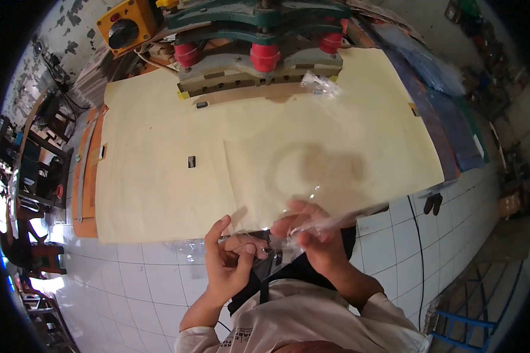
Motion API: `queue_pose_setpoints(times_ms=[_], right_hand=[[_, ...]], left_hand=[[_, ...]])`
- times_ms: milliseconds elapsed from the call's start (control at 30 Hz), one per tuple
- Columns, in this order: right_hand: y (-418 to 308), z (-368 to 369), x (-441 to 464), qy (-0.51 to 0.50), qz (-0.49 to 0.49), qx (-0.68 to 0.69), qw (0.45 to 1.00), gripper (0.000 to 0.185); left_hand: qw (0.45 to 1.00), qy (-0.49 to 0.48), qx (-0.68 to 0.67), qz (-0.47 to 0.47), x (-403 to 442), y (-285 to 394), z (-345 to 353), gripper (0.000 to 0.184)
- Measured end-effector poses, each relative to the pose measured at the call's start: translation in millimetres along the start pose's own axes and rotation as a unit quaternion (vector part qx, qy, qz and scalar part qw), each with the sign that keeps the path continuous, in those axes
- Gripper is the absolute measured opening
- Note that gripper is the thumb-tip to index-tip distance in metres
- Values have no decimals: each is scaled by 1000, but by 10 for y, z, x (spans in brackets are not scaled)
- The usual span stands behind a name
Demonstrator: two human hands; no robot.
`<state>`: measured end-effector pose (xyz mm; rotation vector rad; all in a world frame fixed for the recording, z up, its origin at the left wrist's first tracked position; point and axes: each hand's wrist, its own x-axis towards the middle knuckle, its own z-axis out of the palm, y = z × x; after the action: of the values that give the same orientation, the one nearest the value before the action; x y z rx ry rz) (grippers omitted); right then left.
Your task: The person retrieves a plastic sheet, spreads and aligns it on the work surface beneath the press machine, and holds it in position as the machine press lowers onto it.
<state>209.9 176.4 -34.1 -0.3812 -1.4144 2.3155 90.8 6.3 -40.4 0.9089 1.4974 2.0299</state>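
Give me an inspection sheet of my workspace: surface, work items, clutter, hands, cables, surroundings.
Surface: cream sheet spread wide, a faint line running in from its near edge.
Work items: clear film at the hands; green-and-grey machine at the far edge.
Clutter: crumpled film by the machine; small dark pieces, one left of centre on the sheet.
Hands: left hand and right hand at the near edge, fingers bent; exact grip unclear.
Cables: dark cable along the floor at right; pale cord below the yellow box.
Surroundings: tiled floor, blue rack lower right.
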Motion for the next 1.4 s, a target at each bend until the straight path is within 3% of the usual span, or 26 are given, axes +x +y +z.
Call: queue_pose_setpoints(times_ms=[67, 133, 200, 267, 333, 400, 433, 467, 533, 567, 600, 667, 700, 767, 800, 867, 900, 1000, 1167, 1233, 1400], right_hand=[[-67, -73, 79, -21, -47, 122, 991, 78], [-212, -214, 150, -17, -60, 127, 990, 80], [-371, -380, 221, 63, -90, 57, 992, 75], [-568, -573, 319, 40, -92, 84, 991, 72], [-802, -771, 462, 16, -94, 110, 989, 70], [-1061, -950, 641, -35, 20, 43, 998, 60], [-1172, -1006, 738, -41, 69, -38, 996, 62], [-1243, -1025, 830, -43, 65, -39, 996, 62], [-1352, -1061, 1014, -81, 170, -170, 967, 58], [-1377, -1088, 1141, -82, 167, -173, 967, 58], [-1366, -1115, 1291, -114, 179, -217, 953, 50], [-1377, -1090, 1554, -149, 188, -266, 934, 43], [-1384, -1037, 1681, -182, 196, -299, 916, 37], [-1449, -984, 1896, -218, 200, -334, 895, 33], [-1490, -966, 1999, -240, 222, -344, 880, 34], [-1538, -958, 2154, -265, 240, -356, 863, 34], [-1555, -995, 2205, -284, 263, -367, 846, 36], [-1562, -1143, 2299, -328, 283, -359, 827, 39], [-1514, -1357, 2232, -354, 262, -294, 848, 41], [-1546, -1358, 2216, -410, 227, -322, 823, 44], [-1655, -1513, 2122, -428, 226, -312, 817, 52]], left_hand=[[999, 13, 9, 36, 63, 9, -22, 67], [999, 13, 35, 28, 153, 62, -160, 68], [999, -4, 40, 25, 317, 181, -343, 72], [999, -31, 30, -30, 459, 327, -487, 76], [999, -21, 34, -25, 582, 504, -527, 80], [939, -12, 326, -111, 719, 815, -538, 79], [906, -20, 421, -41, 791, 813, -585, 75], [906, -19, 422, -37, 891, 852, -629, 75], [827, -41, 559, -44, 1134, 938, -723, 72], [800, -21, 599, -31, 1267, 900, -791, 61], [801, -18, 598, -27, 1438, 915, -853, 61], [795, -131, 572, -156, 1818, 972, -995, 47], [796, -126, 572, -153, 2015, 921, -1123, 47], [804, -288, 446, -266, 2383, 808, -1361, 34], [806, -283, 449, -263, 2498, 880, -1338, 34], [718, -308, 513, -357, 2702, 1023, -1259, 26], [721, -309, 499, -368, 2804, 970, -1336, 22], [737, -323, 442, -396, 2949, 730, -1587, 24], [801, -348, 347, -340, 2886, 656, -1770, 19], [811, -350, 327, -336, 2859, 630, -1805, 18], [829, -340, 308, -320, 2800, 678, -1786, 13]])
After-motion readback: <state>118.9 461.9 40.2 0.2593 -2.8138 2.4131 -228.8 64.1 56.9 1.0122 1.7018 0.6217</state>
